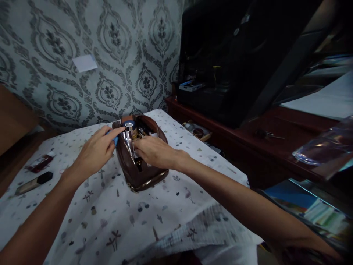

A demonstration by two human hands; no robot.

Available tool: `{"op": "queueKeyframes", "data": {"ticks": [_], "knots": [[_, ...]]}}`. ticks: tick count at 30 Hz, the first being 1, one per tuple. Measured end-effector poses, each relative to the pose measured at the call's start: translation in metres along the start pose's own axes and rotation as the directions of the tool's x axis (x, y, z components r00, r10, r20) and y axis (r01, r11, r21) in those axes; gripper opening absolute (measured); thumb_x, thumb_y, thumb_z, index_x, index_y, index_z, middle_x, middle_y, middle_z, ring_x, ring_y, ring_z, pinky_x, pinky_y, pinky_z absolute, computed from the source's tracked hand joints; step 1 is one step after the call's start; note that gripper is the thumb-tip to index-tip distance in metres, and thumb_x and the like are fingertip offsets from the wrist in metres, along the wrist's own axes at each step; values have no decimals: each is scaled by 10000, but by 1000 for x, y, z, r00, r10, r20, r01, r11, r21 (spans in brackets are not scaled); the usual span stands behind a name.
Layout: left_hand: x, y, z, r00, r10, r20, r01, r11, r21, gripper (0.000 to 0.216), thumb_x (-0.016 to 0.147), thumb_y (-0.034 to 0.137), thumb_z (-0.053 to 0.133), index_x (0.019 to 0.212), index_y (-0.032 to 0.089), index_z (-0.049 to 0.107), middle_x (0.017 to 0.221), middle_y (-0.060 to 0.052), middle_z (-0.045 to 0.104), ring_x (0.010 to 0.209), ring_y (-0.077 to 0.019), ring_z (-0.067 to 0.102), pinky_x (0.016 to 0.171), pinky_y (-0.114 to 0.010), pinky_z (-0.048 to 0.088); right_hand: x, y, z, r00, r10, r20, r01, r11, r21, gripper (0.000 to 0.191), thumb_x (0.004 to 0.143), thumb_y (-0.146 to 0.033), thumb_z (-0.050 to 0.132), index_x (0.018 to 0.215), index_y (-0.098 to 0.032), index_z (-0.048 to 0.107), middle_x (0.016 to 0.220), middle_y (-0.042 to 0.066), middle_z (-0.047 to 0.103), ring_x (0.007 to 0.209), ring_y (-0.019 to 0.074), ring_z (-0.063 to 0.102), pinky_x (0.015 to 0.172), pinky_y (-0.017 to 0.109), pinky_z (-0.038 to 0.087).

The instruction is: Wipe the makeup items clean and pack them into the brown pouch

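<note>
A brown zippered cosmetic bag [138,178] lies open on the printed cloth, with several makeup items inside. My left hand [95,149] is at the bag's left edge, its fingers closed around a bit of blue cloth [116,140]. Its index finger reaches to the top of a shiny silver bottle [127,138] standing in the bag. Over the bag's opening, my right hand [154,150] has its fingers bent down inside, beside the silver bottle. Those fingertips are partly hidden, and I cannot make out what they grip.
To the left lie a small dark-red bottle [41,163] and a foundation tube [34,183] with a black cap. A cardboard box [15,119] is at the far left. The television's dark back [215,62] stands on a red-brown cabinet [275,136], with keys [266,134] on it.
</note>
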State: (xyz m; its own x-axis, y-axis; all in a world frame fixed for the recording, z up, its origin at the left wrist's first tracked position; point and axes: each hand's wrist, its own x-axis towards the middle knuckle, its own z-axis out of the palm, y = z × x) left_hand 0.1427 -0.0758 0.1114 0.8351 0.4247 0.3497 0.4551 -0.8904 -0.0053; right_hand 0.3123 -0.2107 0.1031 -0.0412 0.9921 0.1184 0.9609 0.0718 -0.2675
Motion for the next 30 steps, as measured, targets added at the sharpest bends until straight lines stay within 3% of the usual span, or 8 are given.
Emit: {"op": "queueKeyframes", "data": {"ticks": [3, 6, 11, 13, 16, 18, 25, 30], "knots": [[-5, 0, -2, 1000, -10, -19, 9, 999, -47, 547, 960, 277, 326, 1481, 229, 486, 1264, -113, 610, 1107, -290, 614, 910, -396, 505, -3, 1, -4, 997, 8, -83, -2, 997, 77, 234, 995, -121, 467, 921, -141, 687, 864, 75, 727, 773, 161, 632, 671, 270, 343], [-13, -3, 1, 996, -29, -87, 17, 991, -133, 518, 941, 279, 361, 1441, 203, 467, 1341, -110, 604, 1176, -287, 597, 968, -399, 494, -11, 7, -5, 960, 84, -266, -39, 984, 171, 246, 1007, -157, 461, 902, -145, 683, 844, 56, 713, 768, 154, 615, 712, 261, 381], [-24, -7, 21, 981, -164, -108, 128, 952, -279, 451, 921, 310, 413, 1347, 181, 490, 1269, -104, 645, 1115, -279, 632, 944, -409, 523, -11, 38, 12, 757, 176, -629, -37, 973, 228, 295, 985, -258, 480, 1189, -129, 649, 1240, 170, 680, 1171, 274, 604, 1013, 396, 446], [-24, -8, 32, 974, -184, -135, 133, 938, -319, 474, 918, 308, 411, 1364, 170, 489, 1316, -124, 632, 1167, -294, 617, 980, -433, 521, -4, 52, 24, 726, 290, -624, -99, 941, 322, 408, 987, -340, 478, 1301, -109, 598, 1329, 208, 639, 1245, 311, 585, 1065, 449, 442], [-22, -8, 46, 968, -178, -178, 108, 932, -346, 505, 901, 269, 402, 1382, 157, 506, 1348, -142, 626, 1223, -296, 602, 1034, -450, 505, 5, 61, 38, 778, 394, -490, -145, 871, 469, 494, 1010, -446, 418, 1344, -122, 585, 1299, 190, 677, 1212, 317, 635, 1051, 452, 476], [-19, -7, 51, 966, -167, -197, 91, 934, -346, 504, 895, 256, 402, 1370, 147, 531, 1328, -146, 639, 1214, -288, 611, 1036, -444, 509, 8, 61, 44, 793, 382, -475, -116, 859, 498, 531, 1017, -501, 377, 1348, -146, 594, 1274, 164, 701, 1199, 313, 651, 1054, 449, 480], [-20, -9, 52, 962, -159, -221, 65, 921, -383, 506, 903, 264, 424, 1380, 140, 538, 1314, -139, 649, 1207, -281, 617, 1036, -429, 516, 9, 59, 49, 766, 386, -514, -111, 867, 487, 625, 998, -571, 373, 1390, -131, 581, 1349, 176, 669, 1261, 330, 623, 1091, 478, 467], [-47, -26, 67, 965, -163, -206, 69, 914, -400, 455, 913, 227, 449, 1354, 161, 537, 1286, -128, 644, 1201, -267, 612, 1060, -422, 495, 4, 58, 54, 732, 327, -598, -71, 909, 410, 687, 995, -662, 362, 1386, -144, 587, 1362, 180, 661, 1267, 327, 616, 1090, 500, 473]]}}
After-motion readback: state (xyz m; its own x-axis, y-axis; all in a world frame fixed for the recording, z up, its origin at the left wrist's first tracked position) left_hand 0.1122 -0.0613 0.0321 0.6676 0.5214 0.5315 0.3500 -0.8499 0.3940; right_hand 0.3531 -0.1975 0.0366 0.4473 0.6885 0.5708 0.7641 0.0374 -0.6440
